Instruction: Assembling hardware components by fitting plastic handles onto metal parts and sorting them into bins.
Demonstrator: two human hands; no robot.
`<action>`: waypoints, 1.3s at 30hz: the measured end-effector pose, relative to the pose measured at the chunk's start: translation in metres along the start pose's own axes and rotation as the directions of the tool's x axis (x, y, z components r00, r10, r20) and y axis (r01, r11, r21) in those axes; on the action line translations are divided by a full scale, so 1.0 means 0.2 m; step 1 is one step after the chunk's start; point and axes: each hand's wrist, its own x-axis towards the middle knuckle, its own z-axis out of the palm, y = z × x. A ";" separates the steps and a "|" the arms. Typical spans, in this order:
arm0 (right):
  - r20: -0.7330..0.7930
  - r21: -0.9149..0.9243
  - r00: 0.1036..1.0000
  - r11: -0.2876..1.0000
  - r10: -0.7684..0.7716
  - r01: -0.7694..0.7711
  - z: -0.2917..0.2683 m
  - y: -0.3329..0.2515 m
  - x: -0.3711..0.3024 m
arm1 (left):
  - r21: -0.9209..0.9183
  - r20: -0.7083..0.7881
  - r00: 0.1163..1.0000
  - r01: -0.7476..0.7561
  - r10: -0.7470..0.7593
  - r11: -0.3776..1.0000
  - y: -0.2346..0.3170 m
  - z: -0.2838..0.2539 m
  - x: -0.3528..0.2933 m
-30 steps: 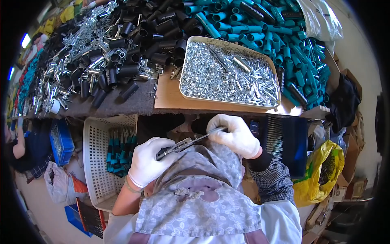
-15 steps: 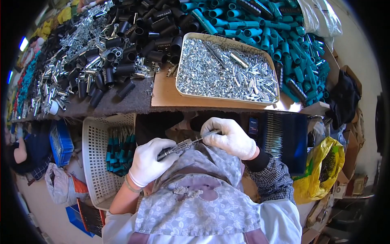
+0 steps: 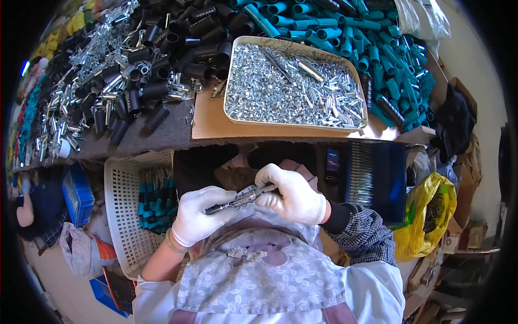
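Observation:
My left hand (image 3: 199,215), in a white glove, is closed round one end of a slim metal assembly (image 3: 241,200) with a coiled or ribbed section. It lies slantwise above my apron, its right end higher. My right hand (image 3: 295,197), gloved in white too, is closed at that right end, thumb and forefinger pinching a thin metal rod (image 3: 266,189) that lies along the assembly. Whether rod and assembly are joined is hidden by the fingers.
On the bench ahead stands a cream tray (image 3: 291,125) of small metal parts. Black sleeves (image 3: 156,117) and teal handles (image 3: 396,97) are heaped around it. Below, a white basket (image 3: 116,216) holds teal-handled tools; a dark blue tray (image 3: 389,186) holds metal shafts.
My right hand has moved left and slightly down, closer to my left hand. The thin rod, earlier reaching the assembly's tip, now overlaps its right end. The view has shifted slightly.

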 end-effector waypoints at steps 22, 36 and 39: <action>-0.293 0.576 0.907 0.813 0.301 -0.084 0.18 0.12 -0.07 | 0.178 -0.212 0.975 0.110 -0.071 0.978 0.02 0.08 -0.01; -0.002 0.526 0.900 0.765 0.437 -0.371 0.10 0.13 -0.13 | 0.312 -0.129 0.992 0.026 0.015 0.950 -0.01 0.11 -0.01; -0.002 0.401 0.930 0.852 0.367 -0.335 0.06 0.12 -0.11 | 0.245 -0.129 0.987 0.121 -0.092 0.962 0.03 0.10 0.01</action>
